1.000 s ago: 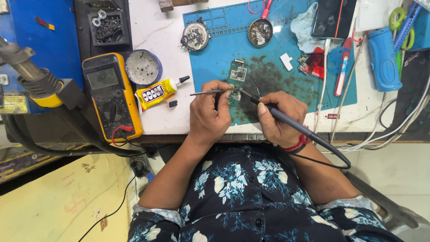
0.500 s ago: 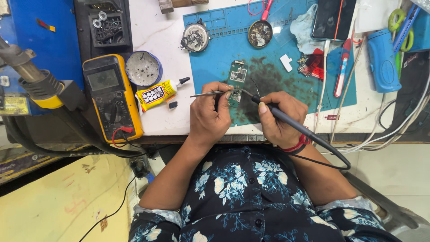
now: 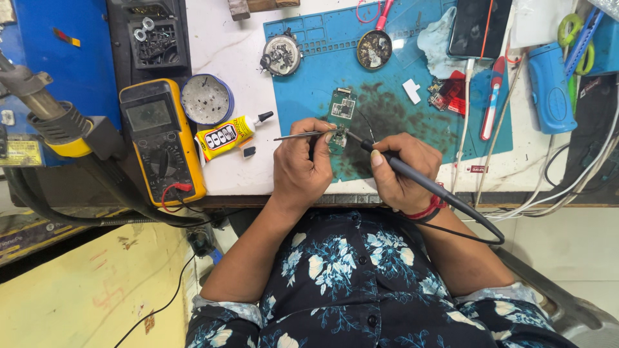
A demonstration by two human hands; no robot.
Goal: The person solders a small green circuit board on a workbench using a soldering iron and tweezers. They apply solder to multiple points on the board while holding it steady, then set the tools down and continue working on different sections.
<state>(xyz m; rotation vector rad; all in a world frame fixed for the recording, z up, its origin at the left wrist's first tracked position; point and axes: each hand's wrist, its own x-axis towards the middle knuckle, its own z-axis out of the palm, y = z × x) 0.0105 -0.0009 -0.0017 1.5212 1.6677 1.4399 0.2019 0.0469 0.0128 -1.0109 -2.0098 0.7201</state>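
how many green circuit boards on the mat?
2. One board lies free on the blue mat, just above the hands. A smaller one sits at the left hand, under the iron tip. The hands may hide more.

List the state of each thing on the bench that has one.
Left hand: holds tweezers level.
Right hand: grips soldering iron, tip at circuit board.
Meter: screen blank.
Glue tube: capped, lying flat.
Phone: screen dark.
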